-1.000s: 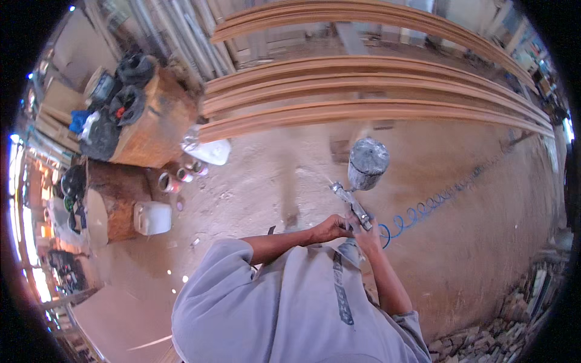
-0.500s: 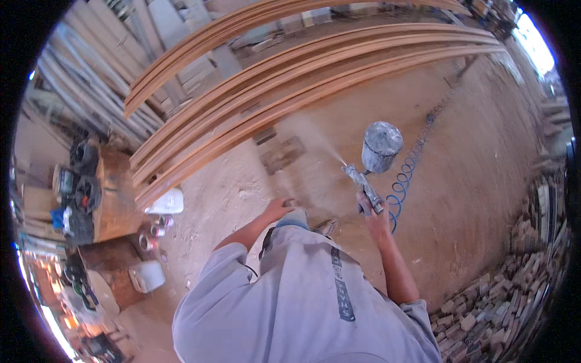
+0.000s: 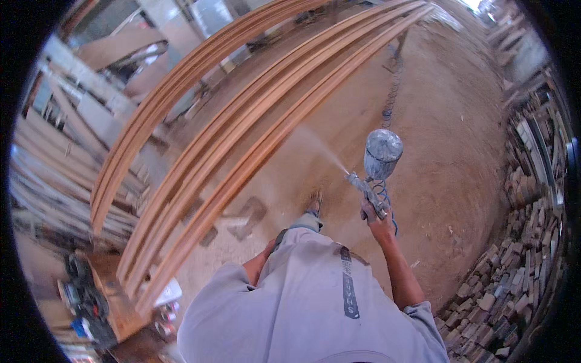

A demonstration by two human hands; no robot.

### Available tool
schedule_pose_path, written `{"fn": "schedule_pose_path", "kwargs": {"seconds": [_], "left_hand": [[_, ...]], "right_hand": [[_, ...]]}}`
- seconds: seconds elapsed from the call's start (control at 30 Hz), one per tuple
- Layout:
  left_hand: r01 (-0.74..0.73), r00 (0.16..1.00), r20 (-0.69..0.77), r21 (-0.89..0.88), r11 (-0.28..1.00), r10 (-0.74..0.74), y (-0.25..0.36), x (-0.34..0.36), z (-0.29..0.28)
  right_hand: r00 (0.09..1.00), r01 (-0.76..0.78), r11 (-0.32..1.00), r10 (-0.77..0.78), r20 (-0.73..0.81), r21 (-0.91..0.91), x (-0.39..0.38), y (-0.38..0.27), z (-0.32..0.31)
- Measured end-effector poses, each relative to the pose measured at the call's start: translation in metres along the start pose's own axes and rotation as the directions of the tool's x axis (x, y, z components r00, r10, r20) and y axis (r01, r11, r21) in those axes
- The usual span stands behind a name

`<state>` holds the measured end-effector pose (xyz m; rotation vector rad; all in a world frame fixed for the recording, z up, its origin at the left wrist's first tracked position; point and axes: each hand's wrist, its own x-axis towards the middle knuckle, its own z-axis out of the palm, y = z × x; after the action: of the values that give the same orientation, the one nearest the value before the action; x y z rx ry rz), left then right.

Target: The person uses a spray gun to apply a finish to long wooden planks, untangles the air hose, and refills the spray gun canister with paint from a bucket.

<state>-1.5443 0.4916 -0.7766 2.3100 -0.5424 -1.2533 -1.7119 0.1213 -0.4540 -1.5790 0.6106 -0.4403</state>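
My right hand (image 3: 379,226) is closed around the grip of a metal spray gun (image 3: 365,190), held out in front of my body. A grey, paint-stained cup (image 3: 383,152) sits on top of the gun. Pale mist fans from its nozzle up and left toward the nearest of the long brown wooden mouldings (image 3: 266,154). The mouldings run diagonally, raised above the floor. Low beside my thigh is my left hand (image 3: 267,250), partly covered by my shirt; its fingers are hidden. From the gun trails a coiled blue air hose (image 3: 394,91).
Stacked wood offcuts (image 3: 484,290) line the right side. Boards and planks (image 3: 54,175) lean at the left. A wooden table (image 3: 112,290) with tools stands at lower left, with a white container (image 3: 169,292) and cans (image 3: 164,320) near it. My foot (image 3: 316,199) is ahead on the dusty floor.
My view has turned, so the mouldings now slant more steeply. I have stepped along them, with a foot now forward. My left hand has dropped back beside my thigh; the gun still sprays.
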Motion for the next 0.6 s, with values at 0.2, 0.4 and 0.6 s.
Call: {"fn": "schedule_pose_path", "kwargs": {"seconds": [0.2,0.4,0.6], "left_hand": [[-0.216,0.975,-0.005,0.224,0.95,0.223,0.141,0.088,-0.097],[-0.248,0.962,-0.101,0.051,0.967,0.252,0.274,0.122,-0.095],[-0.207,0.955,-0.261,-0.253,0.945,0.14,0.292,0.157,-0.03]], "right_hand": [[0.976,0.141,0.976,-0.165,-0.144,-0.168,0.081,0.027,-0.084],[0.9,0.121,0.989,-0.144,-0.411,-0.083,0.183,-0.001,-0.134],[0.94,0.124,0.991,-0.13,-0.314,-0.039,0.292,0.017,-0.205]]}}
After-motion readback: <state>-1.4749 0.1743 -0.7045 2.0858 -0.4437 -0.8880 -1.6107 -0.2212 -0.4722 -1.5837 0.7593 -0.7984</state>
